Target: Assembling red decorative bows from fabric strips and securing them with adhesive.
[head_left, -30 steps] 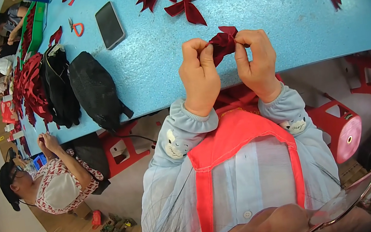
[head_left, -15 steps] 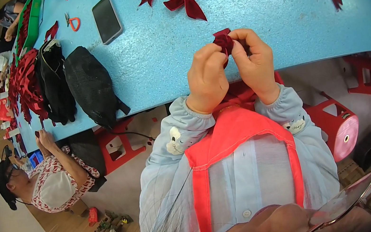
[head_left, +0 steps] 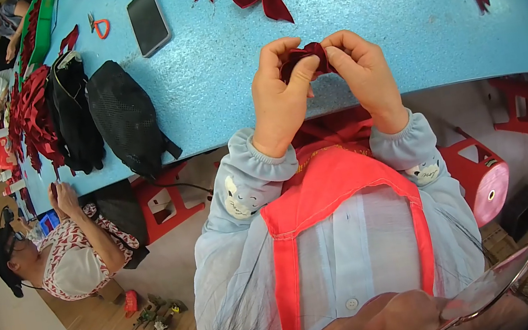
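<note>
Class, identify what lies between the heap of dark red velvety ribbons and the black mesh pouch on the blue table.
In the head view, a black zippered fabric bag lies between the ribbon heap and the mesh pouch.

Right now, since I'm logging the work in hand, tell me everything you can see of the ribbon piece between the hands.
The ribbon piece is dark red, with a soft, velvety look, bent into folds. The left hand and right hand pinch it from either side, near the front edge of the blue table. Partly hidden, its full shape cannot be told.
</note>
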### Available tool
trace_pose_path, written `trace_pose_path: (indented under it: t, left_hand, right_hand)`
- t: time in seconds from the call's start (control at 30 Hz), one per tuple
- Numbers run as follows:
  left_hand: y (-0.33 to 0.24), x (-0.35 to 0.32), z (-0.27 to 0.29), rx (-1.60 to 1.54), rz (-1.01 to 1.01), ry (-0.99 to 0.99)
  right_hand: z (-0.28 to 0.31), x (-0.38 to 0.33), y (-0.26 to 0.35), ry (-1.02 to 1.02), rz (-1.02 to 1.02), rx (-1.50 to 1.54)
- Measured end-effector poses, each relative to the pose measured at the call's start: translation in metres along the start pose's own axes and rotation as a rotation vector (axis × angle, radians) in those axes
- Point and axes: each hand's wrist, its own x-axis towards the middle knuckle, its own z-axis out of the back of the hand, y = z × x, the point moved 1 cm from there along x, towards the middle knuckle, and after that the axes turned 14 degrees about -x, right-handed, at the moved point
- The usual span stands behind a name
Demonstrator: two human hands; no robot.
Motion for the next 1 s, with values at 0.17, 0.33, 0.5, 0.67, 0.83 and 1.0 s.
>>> trace_pose_path:
  t: [0.17, 0.33, 0.5, 0.67, 0.83, 1.0]
  left_hand:
    - [0.000, -0.001, 0.005, -0.092, 0.071, 0.015]
    - [-0.003, 0.003, 0.005, -0.153, 0.112, 0.000]
    - [-0.009, -0.001, 0.005, -0.247, 0.138, -0.045]
    - [-0.009, -0.004, 0.007, -0.329, 0.160, -0.037]
    - [-0.009, -0.007, 0.007, -0.244, 0.034, 0.008]
    - [-0.009, -0.007, 0.001, 0.012, -0.093, 0.096]
  right_hand:
    - [0.011, 0.005, 0.006, 0.170, -0.225, 0.078]
    - [0.010, 0.004, 0.005, 0.201, -0.217, 0.297]
    - [0.003, -0.004, 0.011, 0.160, 0.124, 0.147]
    - [0.009, -0.006, 0.013, 0.199, 0.162, 0.002]
    - [0.018, -0.004, 0.016, 0.292, -0.012, 0.169]
    - [0.020, -0.004, 0.010, 0.260, -0.060, 0.200]
